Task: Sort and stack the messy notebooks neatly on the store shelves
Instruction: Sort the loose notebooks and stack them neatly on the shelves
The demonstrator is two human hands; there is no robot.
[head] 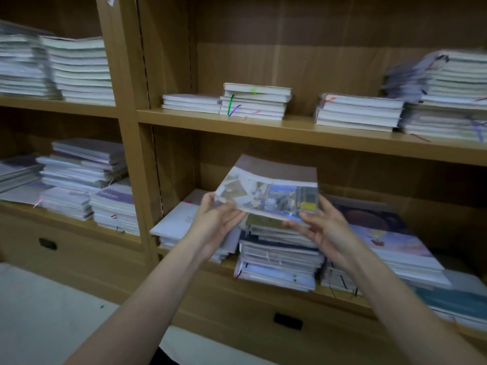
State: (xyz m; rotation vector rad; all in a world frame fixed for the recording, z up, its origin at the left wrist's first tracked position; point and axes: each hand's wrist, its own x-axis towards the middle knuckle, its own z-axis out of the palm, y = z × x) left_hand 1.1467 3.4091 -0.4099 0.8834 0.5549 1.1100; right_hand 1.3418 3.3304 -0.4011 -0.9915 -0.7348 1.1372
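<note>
Both hands up in front of the lower shelf (263, 284) of the right bay, holding one notebook (271, 188) between them, lifted clear above the middle stack (279, 256) at that shelf's front edge. Left hand (214, 219) grips the notebook's near-left corner, thumb on top of the cover, fingers underneath. Right hand (320, 227) grips the near-right corner, thumb on the cover, fingers curled below. Notebook is tilted, near edge toward the camera, cover face up: illustrated panel along the near half, plain brown band along the far half. Directly under it the middle stack is uneven, edges offset, ribbon markers hanging out at the front. Pale flat notebooks (174, 222) lie at the shelf's left end, a big stack with a pastel cover (390, 233) toward the right end. Upper shelf (290, 131) carries four low piles along its length. Left bay shelves hold more stacks (84, 180), several skewed.
</note>
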